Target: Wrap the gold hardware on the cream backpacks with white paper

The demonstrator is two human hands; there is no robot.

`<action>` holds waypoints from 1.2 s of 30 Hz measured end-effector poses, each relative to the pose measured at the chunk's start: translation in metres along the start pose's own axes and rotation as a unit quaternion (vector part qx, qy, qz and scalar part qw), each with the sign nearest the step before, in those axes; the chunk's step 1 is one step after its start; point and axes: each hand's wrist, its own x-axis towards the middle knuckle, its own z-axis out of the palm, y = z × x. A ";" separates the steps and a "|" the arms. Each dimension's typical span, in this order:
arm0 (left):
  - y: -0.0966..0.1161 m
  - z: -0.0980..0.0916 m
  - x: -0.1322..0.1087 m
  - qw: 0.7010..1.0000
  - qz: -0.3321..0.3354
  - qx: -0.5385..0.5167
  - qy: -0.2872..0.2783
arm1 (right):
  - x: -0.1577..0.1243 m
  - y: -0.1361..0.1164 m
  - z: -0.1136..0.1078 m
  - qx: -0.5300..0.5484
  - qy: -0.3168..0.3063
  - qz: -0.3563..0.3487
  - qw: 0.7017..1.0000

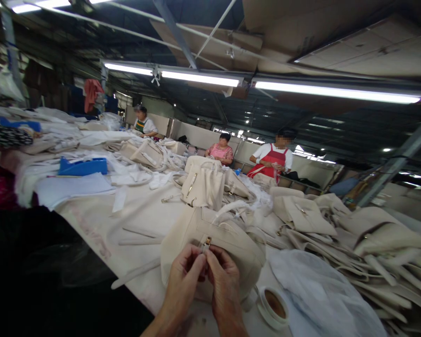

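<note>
A cream bag (238, 248) lies on the table in front of me, with a small gold metal fitting (207, 241) on its face. Just below that fitting, my left hand (186, 276) and my right hand (222, 276) meet at a short light-coloured tab (204, 249). Thumb and fingers of both hands are pinched together on the tab. The curled fingers underneath are partly hidden. To the right of my right hand stands a round white tub (273, 309) with brown contents.
Behind the bag stands another cream bag (203, 182). Cream pieces (337, 243) pile up at the right beside clear plastic (323, 290). A blue holder (83, 166) sits at the left. Several people are around the table, one in a red apron (272, 161).
</note>
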 end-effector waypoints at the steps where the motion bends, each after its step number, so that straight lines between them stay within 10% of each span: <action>1: 0.000 0.000 -0.001 1.000 -0.003 0.004 0.005 | 0.000 0.000 0.001 -0.006 0.000 -0.005 1.000; 14: -0.001 -0.003 0.003 1.000 -0.013 0.023 0.010 | 0.003 -0.006 0.008 -0.008 -0.020 0.025 0.999; 23: -0.008 -0.011 -0.007 0.967 0.176 0.181 0.040 | 0.005 -0.001 0.004 -0.062 -0.027 -0.064 0.996; 28: -0.016 -0.020 -0.003 0.949 0.221 0.226 0.005 | 0.002 -0.008 0.008 -0.008 -0.036 0.025 0.999; 36: -0.019 -0.024 0.002 0.937 0.245 0.248 -0.023 | 0.007 -0.008 0.002 -0.086 -0.066 -0.080 0.991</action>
